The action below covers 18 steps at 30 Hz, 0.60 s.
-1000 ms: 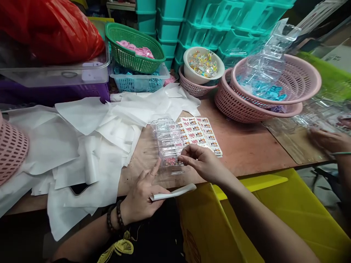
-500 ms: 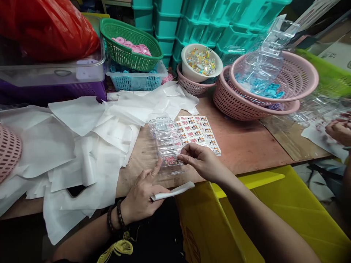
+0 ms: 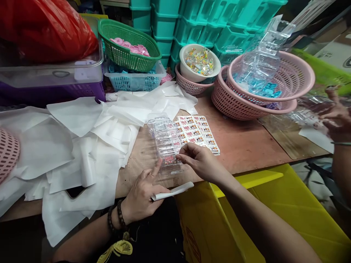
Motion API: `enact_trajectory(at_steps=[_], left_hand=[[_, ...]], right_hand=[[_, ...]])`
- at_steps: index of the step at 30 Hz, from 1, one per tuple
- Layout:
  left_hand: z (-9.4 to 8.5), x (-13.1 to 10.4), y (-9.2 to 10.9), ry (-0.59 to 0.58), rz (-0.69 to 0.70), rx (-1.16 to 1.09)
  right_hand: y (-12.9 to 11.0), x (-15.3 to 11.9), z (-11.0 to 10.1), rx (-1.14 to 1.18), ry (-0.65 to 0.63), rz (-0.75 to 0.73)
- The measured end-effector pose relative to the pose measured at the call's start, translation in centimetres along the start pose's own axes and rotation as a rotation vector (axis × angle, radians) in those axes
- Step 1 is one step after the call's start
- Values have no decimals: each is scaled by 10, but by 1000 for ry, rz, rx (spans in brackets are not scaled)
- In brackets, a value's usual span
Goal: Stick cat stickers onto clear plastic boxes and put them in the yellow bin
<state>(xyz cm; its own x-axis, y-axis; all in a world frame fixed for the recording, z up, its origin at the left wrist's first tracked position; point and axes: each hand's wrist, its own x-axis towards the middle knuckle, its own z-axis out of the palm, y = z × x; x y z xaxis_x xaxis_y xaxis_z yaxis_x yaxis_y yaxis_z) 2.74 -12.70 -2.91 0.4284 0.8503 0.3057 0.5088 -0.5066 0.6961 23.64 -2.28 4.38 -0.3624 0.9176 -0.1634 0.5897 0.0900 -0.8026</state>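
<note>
My left hand point(image 3: 144, 195) holds a curled strip of white paper point(image 3: 175, 190) between its fingers, over the table's front edge. Its raised finger rests at the lower left of a clear plastic box point(image 3: 167, 140). A small sticker with red print point(image 3: 169, 159) shows at the near end of the box. The fingertips of my right hand point(image 3: 196, 159) pinch together at the sticker's right end, partly hiding it. Just behind that hand lie sheets of printed stickers point(image 3: 199, 133), with red lettering and small cartoon animals.
White paper sheets point(image 3: 85, 146) cover the left side. Behind stand a green basket point(image 3: 128, 47) of pink pieces, a white bowl point(image 3: 186, 69) of small packets and pink baskets point(image 3: 246, 107). Another person's hand point(image 3: 338, 117) is at the right. A yellow bin point(image 3: 219, 223) stands below the table edge.
My hands, the box and the sticker hold nearly the same positions. At the right, the other person's hand has risen and its fingers have spread. The view has shifted slightly.
</note>
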Motion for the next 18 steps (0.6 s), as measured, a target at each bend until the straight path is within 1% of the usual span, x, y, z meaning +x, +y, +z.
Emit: enact_trajectory(at_steps=[3, 5, 8, 10, 12, 14, 15, 16, 18], left_hand=[[2, 0, 0, 18, 7, 46], [2, 2, 1, -4, 3, 68], [0, 7, 3, -61, -25, 95], [-3, 10, 4, -74, -50, 112], [-5, 11, 3, -75, -66, 120], [-7, 11, 1, -79, -75, 110], [-7, 11, 0, -83, -80, 100], [-8, 11, 0, -85, -84, 88], [-8, 11, -2, -86, -80, 56]], right_hand=[[0, -2, 3, -79, 33, -4], [-1, -4, 7, -169, 68, -7], [-1, -8, 14, -343, 140, -26], [1, -11, 16, -436, 192, -49], [6, -12, 15, -480, 261, -51], [14, -10, 10, -464, 336, -16], [18, -8, 7, -429, 353, 13], [21, -6, 6, -377, 349, 44], [26, 0, 5, -244, 264, 101]])
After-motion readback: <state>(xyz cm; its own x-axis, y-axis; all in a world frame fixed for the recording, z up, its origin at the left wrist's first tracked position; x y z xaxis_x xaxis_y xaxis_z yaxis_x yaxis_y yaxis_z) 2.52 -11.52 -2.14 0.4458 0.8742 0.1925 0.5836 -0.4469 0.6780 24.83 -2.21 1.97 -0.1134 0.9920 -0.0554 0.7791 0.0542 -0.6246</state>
